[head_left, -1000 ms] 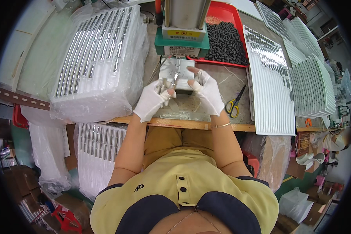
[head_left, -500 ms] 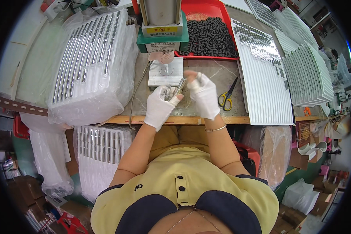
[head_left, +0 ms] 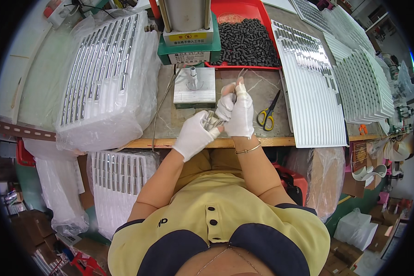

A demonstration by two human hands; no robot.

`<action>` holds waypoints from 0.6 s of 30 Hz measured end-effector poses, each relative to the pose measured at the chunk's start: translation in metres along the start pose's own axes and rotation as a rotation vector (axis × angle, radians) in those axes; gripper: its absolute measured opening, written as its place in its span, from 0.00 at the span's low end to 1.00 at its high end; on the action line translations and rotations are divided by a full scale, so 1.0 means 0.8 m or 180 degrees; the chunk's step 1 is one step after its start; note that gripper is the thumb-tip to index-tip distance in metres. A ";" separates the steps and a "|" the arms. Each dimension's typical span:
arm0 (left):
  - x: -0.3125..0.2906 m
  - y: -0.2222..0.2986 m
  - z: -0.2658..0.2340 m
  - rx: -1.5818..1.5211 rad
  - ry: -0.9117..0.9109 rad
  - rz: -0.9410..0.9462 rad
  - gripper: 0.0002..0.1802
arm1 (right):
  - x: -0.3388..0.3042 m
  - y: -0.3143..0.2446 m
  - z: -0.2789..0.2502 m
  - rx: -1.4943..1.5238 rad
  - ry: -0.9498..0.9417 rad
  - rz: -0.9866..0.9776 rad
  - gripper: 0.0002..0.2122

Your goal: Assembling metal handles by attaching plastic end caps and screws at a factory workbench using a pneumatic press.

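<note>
My left hand point(head_left: 194, 137), in a white glove with bare fingertips, is closed around several short silver metal tubes point(head_left: 211, 121). Close beside it on the right, my gloved right hand point(head_left: 238, 115) has its fingers curled in and its thumb and forefinger raised. A narrow grey sliver shows between those fingers, but I cannot make out what it is. Beyond my hands, a silver tube point(head_left: 193, 71) stands upright on a pale metal block point(head_left: 194, 95), in front of the green-and-grey press point(head_left: 189, 46).
A red tray point(head_left: 257, 68) of small black pieces point(head_left: 247, 43) stands behind. Yellow-and-black scissors point(head_left: 267, 117) lie right of my hand. White ribbed trays point(head_left: 313, 106) with silver tubes flank the right; a plastic-wrapped tray stack point(head_left: 108, 99) stands left. The bench's wooden edge point(head_left: 280, 141) is nearest.
My left hand has moved nearer me and rightward with the tubes. The right hand has turned, fingers now curled. Pinkish shapes over the block are gone, and the upright tube shows.
</note>
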State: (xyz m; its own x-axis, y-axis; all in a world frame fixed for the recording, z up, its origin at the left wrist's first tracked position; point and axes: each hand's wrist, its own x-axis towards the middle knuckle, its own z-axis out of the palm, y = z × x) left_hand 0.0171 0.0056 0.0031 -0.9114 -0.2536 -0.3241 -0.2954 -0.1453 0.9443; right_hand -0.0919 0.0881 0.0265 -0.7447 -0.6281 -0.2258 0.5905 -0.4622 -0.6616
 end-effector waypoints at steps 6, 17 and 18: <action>-0.019 0.002 -0.016 0.1881 0.0644 0.0801 0.09 | 0.022 -0.051 -0.012 -0.0920 0.0582 -0.0887 0.17; -0.057 0.134 -0.140 0.2553 0.2905 0.1328 0.14 | 0.146 -0.097 -0.126 -0.5225 0.1148 -0.1023 0.14; -0.053 0.148 -0.155 0.2876 0.3120 0.0553 0.15 | 0.150 -0.100 -0.121 -0.5227 0.1175 -0.1019 0.14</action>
State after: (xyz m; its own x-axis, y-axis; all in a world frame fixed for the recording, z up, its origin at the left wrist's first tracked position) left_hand 0.0562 -0.1194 0.1211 -0.4890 -0.8343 0.2546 -0.6281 0.5393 0.5609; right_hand -0.2586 0.1101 -0.0169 -0.9267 -0.3697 0.0672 -0.3241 0.6959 -0.6409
